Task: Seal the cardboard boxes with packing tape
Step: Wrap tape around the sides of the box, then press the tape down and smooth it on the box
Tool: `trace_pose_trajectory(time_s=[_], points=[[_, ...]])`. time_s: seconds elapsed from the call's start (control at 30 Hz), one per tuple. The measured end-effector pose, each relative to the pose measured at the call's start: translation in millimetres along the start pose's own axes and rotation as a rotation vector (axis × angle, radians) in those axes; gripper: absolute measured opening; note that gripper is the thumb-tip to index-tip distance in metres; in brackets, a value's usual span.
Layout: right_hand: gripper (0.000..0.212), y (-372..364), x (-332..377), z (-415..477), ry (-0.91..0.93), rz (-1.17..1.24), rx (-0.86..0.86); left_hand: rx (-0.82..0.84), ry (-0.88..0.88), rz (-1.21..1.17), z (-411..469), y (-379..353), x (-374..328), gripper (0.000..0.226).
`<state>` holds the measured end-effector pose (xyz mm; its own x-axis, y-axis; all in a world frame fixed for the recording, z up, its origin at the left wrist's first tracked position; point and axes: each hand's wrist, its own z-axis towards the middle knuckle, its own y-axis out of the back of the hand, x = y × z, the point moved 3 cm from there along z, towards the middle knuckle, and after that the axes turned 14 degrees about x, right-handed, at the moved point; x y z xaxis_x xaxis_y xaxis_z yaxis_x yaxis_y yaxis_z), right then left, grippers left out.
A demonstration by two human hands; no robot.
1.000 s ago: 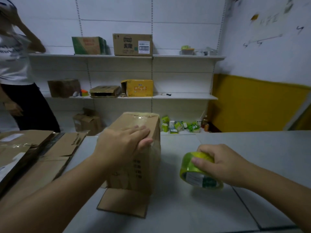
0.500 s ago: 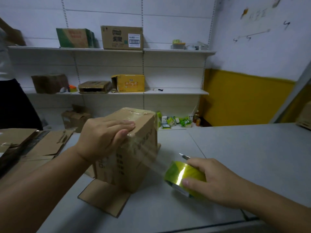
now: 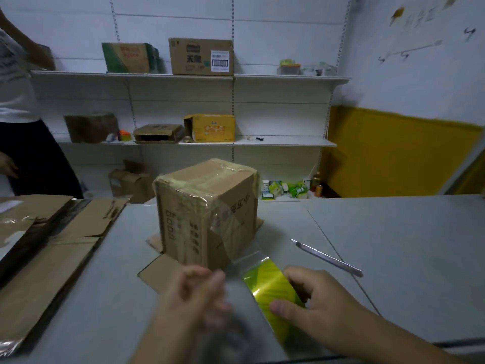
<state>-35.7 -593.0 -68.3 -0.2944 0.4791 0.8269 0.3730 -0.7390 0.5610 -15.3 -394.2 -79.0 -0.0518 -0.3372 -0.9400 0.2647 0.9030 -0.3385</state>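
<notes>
A brown cardboard box (image 3: 207, 206) stands on the grey table (image 3: 393, 232), its top and sides covered with clear tape. A strip of tape (image 3: 236, 248) runs from the box's near right side down to the yellow-green tape roll (image 3: 273, 287). My right hand (image 3: 322, 308) grips the roll near the table's front edge. My left hand (image 3: 199, 295) hovers blurred just left of the roll, off the box, fingers loosely curled and holding nothing. A loose bottom flap (image 3: 160, 271) lies flat in front of the box.
A silver utility knife (image 3: 328, 258) lies on the table right of the box. Flattened cardboard sheets (image 3: 52, 253) cover the table's left side. A person (image 3: 23, 127) stands at the far left. Wall shelves (image 3: 283, 143) behind carry several boxes.
My left hand has left the box top and dropped toward the roll. My right hand has pulled the roll nearer, stretching the tape strip. The knife is now uncovered.
</notes>
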Motion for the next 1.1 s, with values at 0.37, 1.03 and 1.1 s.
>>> trace_pose_trajectory(time_s=[0.37,1.03,1.1], points=[[0.029,71.9,-81.4,10.4,-0.391,-0.697,-0.403,0.094,0.227,-0.106,19.9,-42.3,22.8,0.015],[0.041,41.7,113.4,177.6,0.307,-0.988,0.279,0.198,0.220,-0.015,-4.7,-39.6,3.0,0.014],[0.037,46.8,109.8,181.6,0.200,-0.950,0.244,0.164,0.219,-0.017,-6.7,-32.2,-2.0,0.016]])
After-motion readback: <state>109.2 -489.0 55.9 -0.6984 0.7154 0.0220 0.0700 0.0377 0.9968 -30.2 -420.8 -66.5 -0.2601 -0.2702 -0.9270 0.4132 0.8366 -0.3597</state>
